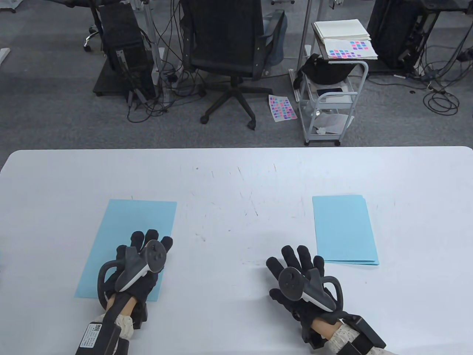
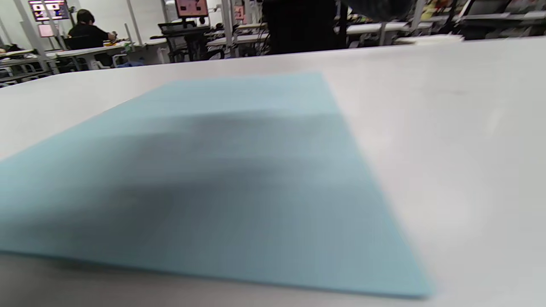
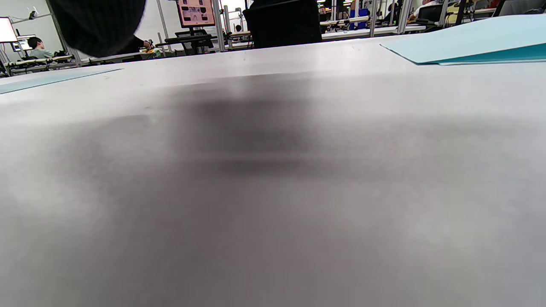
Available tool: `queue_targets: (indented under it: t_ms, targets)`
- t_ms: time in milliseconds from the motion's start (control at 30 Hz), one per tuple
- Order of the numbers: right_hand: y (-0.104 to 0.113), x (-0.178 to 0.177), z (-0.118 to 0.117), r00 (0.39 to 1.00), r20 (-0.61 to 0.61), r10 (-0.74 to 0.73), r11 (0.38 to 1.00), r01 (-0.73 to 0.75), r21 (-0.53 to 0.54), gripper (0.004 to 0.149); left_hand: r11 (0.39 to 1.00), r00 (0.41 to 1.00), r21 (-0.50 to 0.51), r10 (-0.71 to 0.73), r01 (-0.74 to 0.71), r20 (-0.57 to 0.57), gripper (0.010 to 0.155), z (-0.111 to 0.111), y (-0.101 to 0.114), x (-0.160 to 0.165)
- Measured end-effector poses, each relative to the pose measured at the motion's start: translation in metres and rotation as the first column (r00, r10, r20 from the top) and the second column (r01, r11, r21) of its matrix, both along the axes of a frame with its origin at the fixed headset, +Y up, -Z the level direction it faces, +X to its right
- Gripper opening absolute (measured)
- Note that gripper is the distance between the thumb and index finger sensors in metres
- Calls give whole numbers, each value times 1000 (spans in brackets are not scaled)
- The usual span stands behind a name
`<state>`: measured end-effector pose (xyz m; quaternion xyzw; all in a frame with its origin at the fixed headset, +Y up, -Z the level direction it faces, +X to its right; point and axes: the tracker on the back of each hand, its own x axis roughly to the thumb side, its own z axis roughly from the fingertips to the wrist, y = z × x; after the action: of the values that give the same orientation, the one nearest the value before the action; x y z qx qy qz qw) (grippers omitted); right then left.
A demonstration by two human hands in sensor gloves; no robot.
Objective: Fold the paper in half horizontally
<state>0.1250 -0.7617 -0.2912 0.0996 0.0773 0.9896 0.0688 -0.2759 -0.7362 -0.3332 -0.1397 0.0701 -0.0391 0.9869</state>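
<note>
White table [image 1: 236,177], scuffed mid-surface. Flat blue paper sheet [image 1: 136,229] on left half, unfolded, slightly skewed. Folded blue stack [image 1: 343,229] on right half, well apart from sheet. Left hand [image 1: 138,266] over sheet's near end, fingers [image 1: 151,236] spread flat, holding nothing; contact with sheet hard to tell. Right hand [image 1: 303,281] on bare table just near-left of folded stack, fingers [image 1: 295,257] splayed, holding nothing, clear of the stack.

light: bright, even, overhead | shadows: soft, dark smudges on white table [image 3: 273,179] under hands | table view: sharp | wrist views: foreground blurred, blue paper [image 2: 222,183] soft, out of focus
</note>
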Motion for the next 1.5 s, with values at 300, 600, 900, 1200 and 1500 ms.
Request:
queue_targets:
  t_ms: [300,600,900,1200,1500]
  targets:
    - [0,3,-3,1000,20,-23,1000,24,-17,76,982,997,-191,-25,12,-67,64,-6,-37,-42]
    - [-1,10,-7,998,49,-39,999,41,-35,77,975,998,-224,-8,-7,-64,64,-7,-43,-36]
    - [0,11,-8,998,52,-45,998,47,-39,77,974,998,-220,38,-47,-46,62,-8,-44,-4]
    - [2,13,-8,998,50,-50,998,51,-30,76,978,999,-206,9,-16,-38,61,-8,-42,43]
    - [3,16,-9,996,60,-60,998,62,-24,76,983,1000,-183,-10,10,2,61,-3,-41,88]
